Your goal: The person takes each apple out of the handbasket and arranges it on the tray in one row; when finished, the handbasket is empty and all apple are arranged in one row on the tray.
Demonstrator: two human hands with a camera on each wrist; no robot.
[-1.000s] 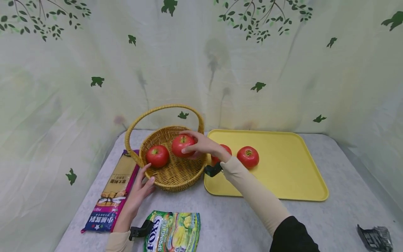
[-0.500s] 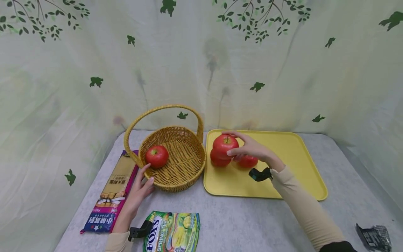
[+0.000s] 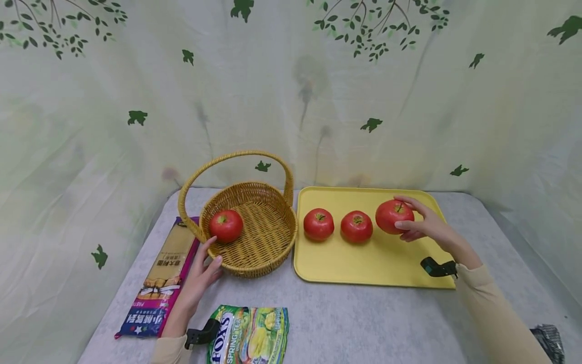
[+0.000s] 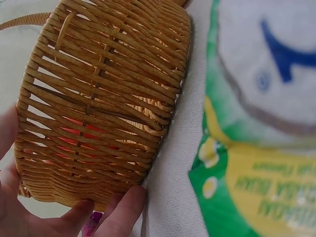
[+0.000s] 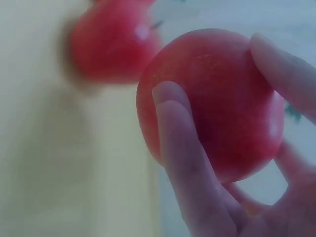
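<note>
My right hand (image 3: pixel 429 228) grips a red apple (image 3: pixel 391 216) with thumb and fingers, over the right part of the yellow tray (image 3: pixel 364 268). In the right wrist view the held apple (image 5: pixel 212 103) fills the grasp. Two more apples sit side by side on the tray's left half: one apple (image 3: pixel 319 224) near the edge, another apple (image 3: pixel 356 226) beside it. The wicker basket (image 3: pixel 268 227) stands left of the tray with one apple (image 3: pixel 226 226) inside. My left hand (image 3: pixel 200 277) rests extended fingers against the basket's near left side; in the left wrist view fingertips (image 4: pixel 129 205) touch the weave.
A long pasta packet (image 3: pixel 159 278) lies left of the basket, partly behind my left forearm. A green and yellow candy bag (image 3: pixel 256 333) is at the front. Some dark crinkled wrapping (image 3: pixel 547 338) lies at the front right. A printed curtain (image 3: pixel 291 101) closes off the back.
My right hand has lifted an apple out of the basket and carried it rightward, past the two tray apples, to the tray's right part. My left hand has stayed at the basket.
</note>
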